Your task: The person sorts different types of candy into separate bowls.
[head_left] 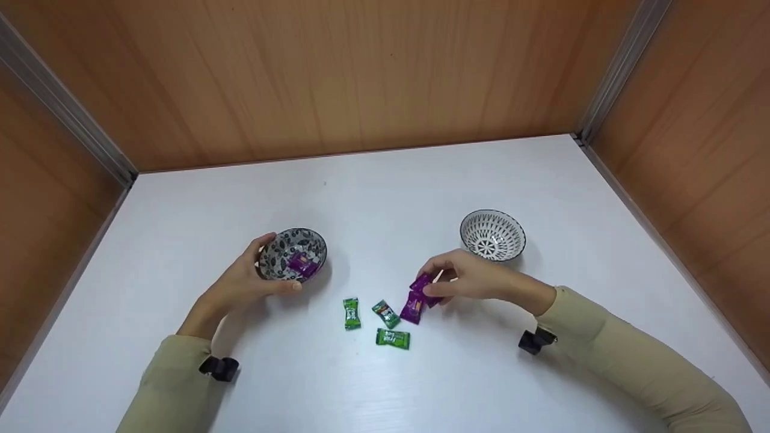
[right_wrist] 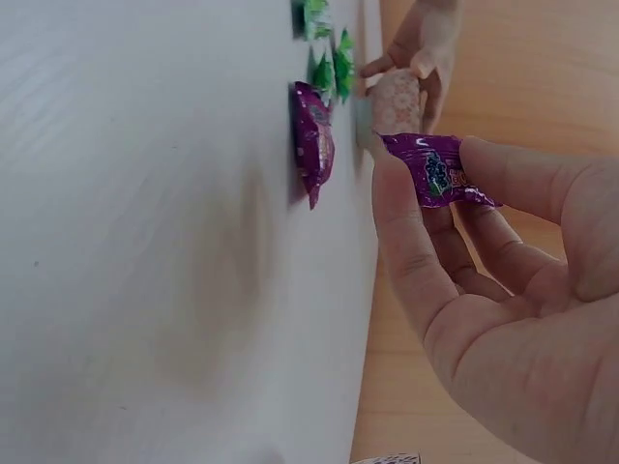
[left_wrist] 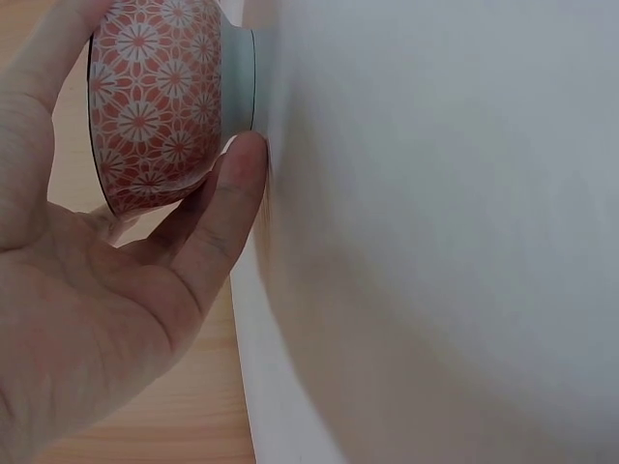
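My left hand (head_left: 243, 281) grips a small bowl (head_left: 316, 242), fingers and thumb around its sides. The bowl is leaf-patterned in black and white inside, and its outer wall (left_wrist: 160, 106) is red with pale flowers. It tilts slightly, with purple-wrapped candy (head_left: 302, 264) lying in it. Between thumb and fingertips, my right hand (head_left: 472, 278) pinches a purple wrapped candy (right_wrist: 435, 172) above the table. Another purple candy (head_left: 412, 308) lies on the table just below that hand. Close by are three green wrapped candies (head_left: 352, 313), grouped between the two hands.
A second bowl (head_left: 493, 234), white with dark dashes, stands behind my right hand. The white table (head_left: 373, 198) is bounded by wood-grain panels (head_left: 361, 72) at the back and both sides. Small black devices (head_left: 224, 368) sit at both sleeve cuffs.
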Available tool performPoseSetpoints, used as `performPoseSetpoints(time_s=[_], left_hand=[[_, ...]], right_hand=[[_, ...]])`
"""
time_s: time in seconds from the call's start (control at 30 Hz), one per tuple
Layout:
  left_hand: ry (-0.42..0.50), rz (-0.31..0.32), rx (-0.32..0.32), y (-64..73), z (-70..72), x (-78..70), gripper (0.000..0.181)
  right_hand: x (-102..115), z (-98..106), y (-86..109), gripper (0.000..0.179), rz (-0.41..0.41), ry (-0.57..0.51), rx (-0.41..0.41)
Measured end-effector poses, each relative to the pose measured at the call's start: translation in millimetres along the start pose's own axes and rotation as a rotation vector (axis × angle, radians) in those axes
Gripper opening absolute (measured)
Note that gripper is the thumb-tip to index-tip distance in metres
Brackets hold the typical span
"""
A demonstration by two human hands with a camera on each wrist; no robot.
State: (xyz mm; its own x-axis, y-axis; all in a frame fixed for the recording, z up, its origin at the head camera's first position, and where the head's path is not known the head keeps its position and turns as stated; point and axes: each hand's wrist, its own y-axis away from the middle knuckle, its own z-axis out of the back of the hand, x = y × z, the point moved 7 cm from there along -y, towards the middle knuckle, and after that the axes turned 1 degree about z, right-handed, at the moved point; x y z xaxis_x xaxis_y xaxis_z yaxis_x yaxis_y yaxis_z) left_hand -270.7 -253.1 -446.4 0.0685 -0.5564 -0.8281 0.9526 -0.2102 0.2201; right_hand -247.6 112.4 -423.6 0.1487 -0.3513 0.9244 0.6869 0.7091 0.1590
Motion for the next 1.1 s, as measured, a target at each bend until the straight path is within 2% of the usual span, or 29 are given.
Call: performPoseSetpoints(time_s=[0.1, 0.33, 0.57, 0.77, 0.93, 1.1], left_hand=[[-0.003, 0.005, -0.004, 0.3, 0.3, 0.9, 0.125], [-0.009, 0.004, -0.004, -1.1, -0.5, 1.3, 0.124], [-0.004, -0.001, -0.009, -1.9, -0.3, 1.7, 0.125], [-0.010, 0.003, -0.012, -0.6, -0.7, 1.6, 0.126], [-0.015, 0.006, -0.015, -3.2, -2.3, 1.6, 0.125], [-0.023, 0.006, -0.012, -2.0, -1.7, 2.8, 0.124]], right_hand=[[5, 1, -5.6, 0.029, -0.003, -0.051, -0.006], [13, 0, -21.0, 0.030, 0.016, -0.086, -0.020], [24, -8, -35.4, 0.029, 0.026, -0.106, 0.010], [36, -14, -54.4, 0.031, 0.022, -0.132, 0.029], [47, -17, -72.7, 0.033, 0.012, -0.204, 0.043], [59, -28, -89.9, 0.033, 0.024, -0.233, 0.065]])
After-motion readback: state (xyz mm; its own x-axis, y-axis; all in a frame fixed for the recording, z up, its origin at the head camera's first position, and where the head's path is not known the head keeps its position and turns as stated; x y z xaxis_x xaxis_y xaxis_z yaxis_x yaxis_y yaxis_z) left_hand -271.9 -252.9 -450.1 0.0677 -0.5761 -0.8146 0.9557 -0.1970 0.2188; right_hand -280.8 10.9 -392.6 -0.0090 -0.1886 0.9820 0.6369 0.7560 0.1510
